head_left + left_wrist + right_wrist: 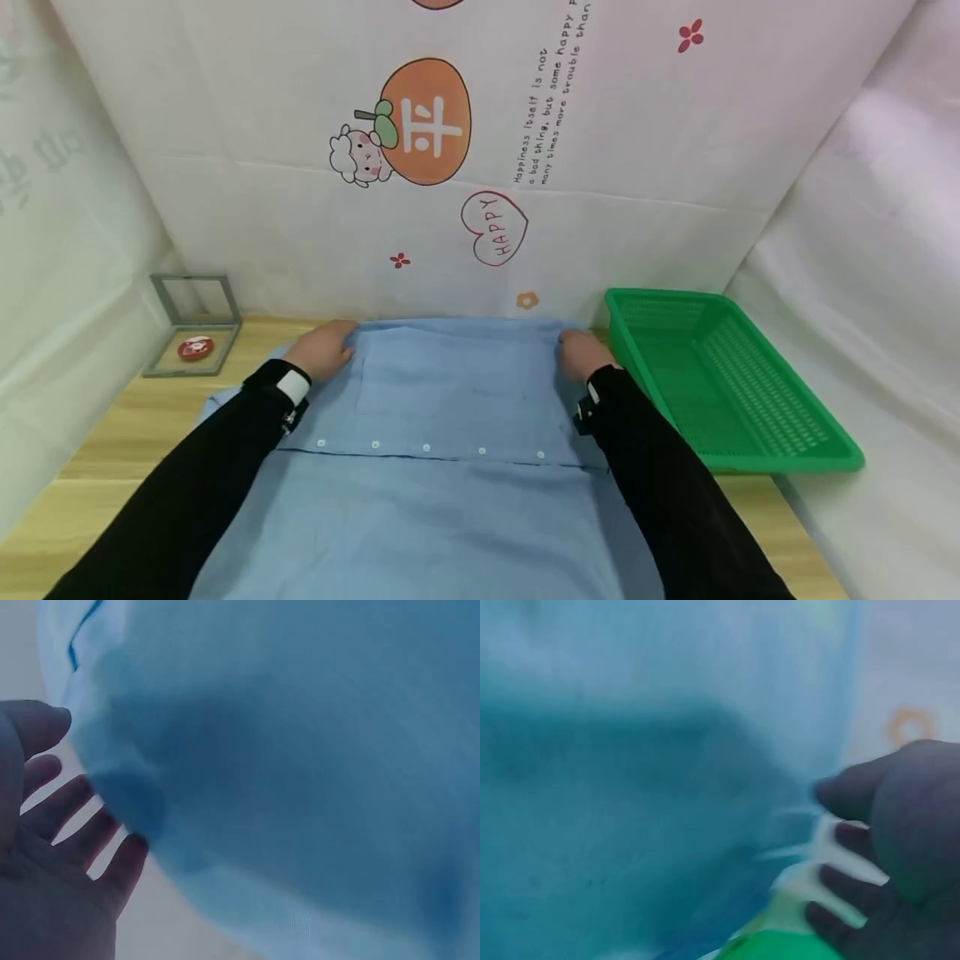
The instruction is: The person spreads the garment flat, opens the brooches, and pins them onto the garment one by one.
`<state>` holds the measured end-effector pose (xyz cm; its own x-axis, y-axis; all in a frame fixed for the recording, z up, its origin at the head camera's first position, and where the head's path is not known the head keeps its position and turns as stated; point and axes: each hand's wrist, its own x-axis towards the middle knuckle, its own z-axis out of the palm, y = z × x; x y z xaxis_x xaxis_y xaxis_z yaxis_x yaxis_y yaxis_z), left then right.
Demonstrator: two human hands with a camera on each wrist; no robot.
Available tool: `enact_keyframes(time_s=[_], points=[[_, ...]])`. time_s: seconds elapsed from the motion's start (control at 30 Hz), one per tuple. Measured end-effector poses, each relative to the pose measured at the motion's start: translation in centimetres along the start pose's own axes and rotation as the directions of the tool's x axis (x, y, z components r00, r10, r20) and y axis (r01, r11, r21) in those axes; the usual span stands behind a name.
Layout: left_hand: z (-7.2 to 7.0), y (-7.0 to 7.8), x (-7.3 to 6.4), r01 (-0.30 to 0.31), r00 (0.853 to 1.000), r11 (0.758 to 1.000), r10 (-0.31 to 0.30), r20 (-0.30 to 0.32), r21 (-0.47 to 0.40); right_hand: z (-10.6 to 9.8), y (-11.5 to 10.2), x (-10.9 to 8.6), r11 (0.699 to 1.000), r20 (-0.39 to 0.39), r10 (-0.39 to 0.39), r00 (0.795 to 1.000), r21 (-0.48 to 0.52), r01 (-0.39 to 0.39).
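Observation:
A light blue button shirt, folded over at the far side, lies spread across the table, a row of white buttons along the flap's near edge. My left hand is at the flap's far left corner. In the left wrist view its fingers are spread, with fingertips right at the cloth's edge and the thumb apart from them. At the far right corner, my right hand pinches the shirt's edge. The right wrist view shows the thumb against the cloth; its index finger is hidden.
A green plastic basket stands right of the shirt. At the far left is a grey square frame with a small red round item inside. A printed white sheet rises behind the wooden table, with white cloth at both sides.

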<state>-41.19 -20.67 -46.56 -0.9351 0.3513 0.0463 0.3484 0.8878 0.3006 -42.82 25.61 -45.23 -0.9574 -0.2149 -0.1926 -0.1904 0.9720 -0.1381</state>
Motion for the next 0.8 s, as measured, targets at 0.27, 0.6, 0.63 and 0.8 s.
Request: enact_keyframes(time_s=[0.27, 0.6, 0.63, 0.8], points=[[2.0, -0.2, 2.5, 0.077, 0.997, 0.996, -0.076, -0.021, 0.035, 2.2, 2.1, 3.4, 0.990, -0.111, 0.034, 0.993, -0.130, -0.048], [0.9, -0.5, 3.9, 0.140, 0.988, 0.990, -0.139, 0.065, -0.009, 0.7, 3.7, 5.0, 0.964, 0.015, 0.181, 0.983, 0.195, -0.180], [0.8, -0.5, 3.9, 0.151, 0.986, 0.989, -0.150, 0.072, 0.000, 0.8, 3.8, 5.1, 0.963, 0.027, 0.183, 0.983, 0.198, -0.185], [0.7, -0.8, 4.3, 0.184, 0.981, 0.981, -0.187, 0.047, 0.064, 1.0, 3.6, 5.1, 0.957, -0.023, 0.221, 0.975, 0.197, -0.212]])
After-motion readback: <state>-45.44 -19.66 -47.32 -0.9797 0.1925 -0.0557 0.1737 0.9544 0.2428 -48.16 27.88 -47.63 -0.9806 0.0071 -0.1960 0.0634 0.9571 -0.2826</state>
